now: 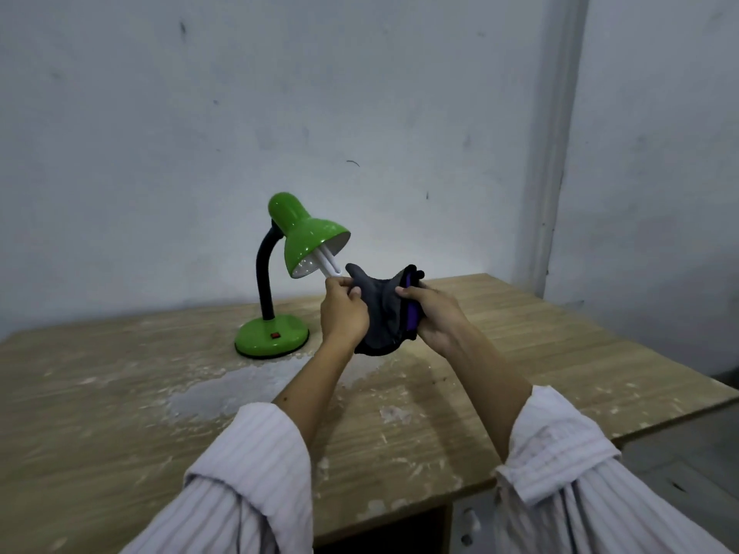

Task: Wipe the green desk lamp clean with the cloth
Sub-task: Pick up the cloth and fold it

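Observation:
The green desk lamp (306, 233) stands on the wooden desk (540, 353) at the back, left of centre. It has a round green base with a red switch, a black bent neck and a white bulb poking out of the tilted shade. Just right of the shade, above the desk, I hold a dark grey cloth (380, 313) with a purple edge between both hands. My left hand (343, 313) grips its left side, close under the bulb tip. My right hand (436, 317) grips its right side by the purple edge. The cloth is bunched and does not touch the lamp.
The desk top is worn, with pale scuffed patches (224, 389) in front of the lamp base. A grey-white wall stands close behind the desk. The desk's right edge (680, 409) drops to the floor, and a dark opening lies under its front edge.

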